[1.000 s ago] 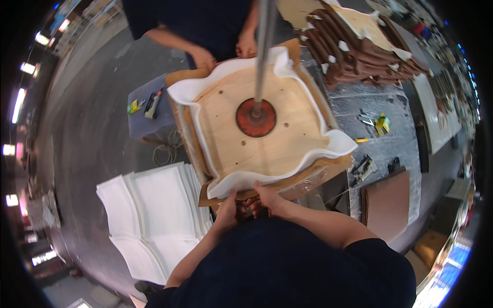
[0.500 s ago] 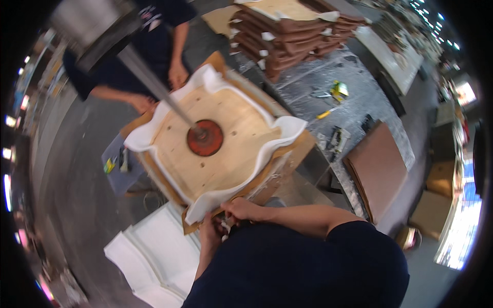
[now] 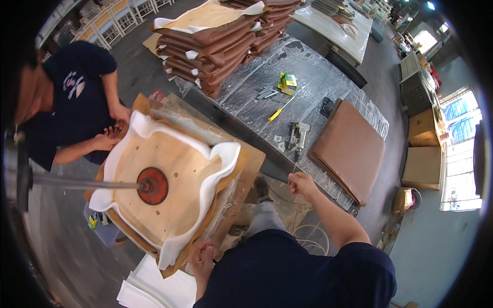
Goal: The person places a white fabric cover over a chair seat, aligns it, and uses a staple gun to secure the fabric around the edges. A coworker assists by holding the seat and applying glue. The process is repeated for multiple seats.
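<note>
In front of me lies a wooden seat panel (image 3: 190, 192) with white foam padding (image 3: 228, 154) and brown covering (image 3: 144, 104) around its edges. A red round pad (image 3: 153, 186) on a metal rod (image 3: 87, 183) rests on its middle. My left hand (image 3: 202, 258) is by the panel's near corner, fingers curled; what they hold, if anything, is hidden. Away from the panel, my right hand (image 3: 303, 186) is closed at the side table's edge, below a staple gun (image 3: 299, 136). A thin line runs from the gun toward that hand; whether the fingers grip it is unclear.
A co-worker (image 3: 77, 97) has both hands at the panel's far left edge. On the side table (image 3: 246, 82) are stacked brown padded seats (image 3: 205, 51), a yellow-handled tool (image 3: 275, 115), a small yellow-green box (image 3: 288, 81) and folded brown material (image 3: 352, 149). A coiled hose (image 3: 313, 238) lies below.
My right hand has left the panel's near edge and moved right toward the side table. The left hand stays near the corner. My view has swung right.
</note>
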### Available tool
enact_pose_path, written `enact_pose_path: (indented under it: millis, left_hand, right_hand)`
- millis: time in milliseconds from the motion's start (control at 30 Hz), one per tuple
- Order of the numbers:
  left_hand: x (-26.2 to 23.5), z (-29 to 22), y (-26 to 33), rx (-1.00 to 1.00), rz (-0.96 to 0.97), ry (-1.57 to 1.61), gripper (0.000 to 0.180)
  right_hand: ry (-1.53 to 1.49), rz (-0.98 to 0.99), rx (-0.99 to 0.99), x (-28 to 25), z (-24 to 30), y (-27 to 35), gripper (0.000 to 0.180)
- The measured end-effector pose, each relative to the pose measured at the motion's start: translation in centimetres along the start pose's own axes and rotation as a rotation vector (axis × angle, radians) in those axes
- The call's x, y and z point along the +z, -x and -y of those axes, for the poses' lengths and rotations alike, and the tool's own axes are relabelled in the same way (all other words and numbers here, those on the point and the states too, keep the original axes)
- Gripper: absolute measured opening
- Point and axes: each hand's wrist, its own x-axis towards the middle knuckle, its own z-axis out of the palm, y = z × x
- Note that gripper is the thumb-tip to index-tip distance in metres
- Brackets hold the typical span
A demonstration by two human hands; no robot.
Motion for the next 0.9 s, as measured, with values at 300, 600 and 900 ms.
enact_pose_path:
  millis: [300, 600, 900]
  left_hand:
    - [8.1, -7.6, -11.4, -0.015, -0.155, -0.895, 0.045]
    - [11.6, -9.7, -11.2, 0.051, -0.179, -1.197, 0.016]
    - [11.7, -8.8, -6.6, 0.012, -0.312, -0.897, 0.044]
  right_hand:
    - [0.262, -0.413, 0.028, -10.8, 2.2, -23.7, 0.047]
    - [0.666, -0.422, 0.167, -11.7, 1.7, -40.3, 0.063]
    - [0.022, -0.440, -0.165, -9.1, 2.1, -37.4, 0.070]
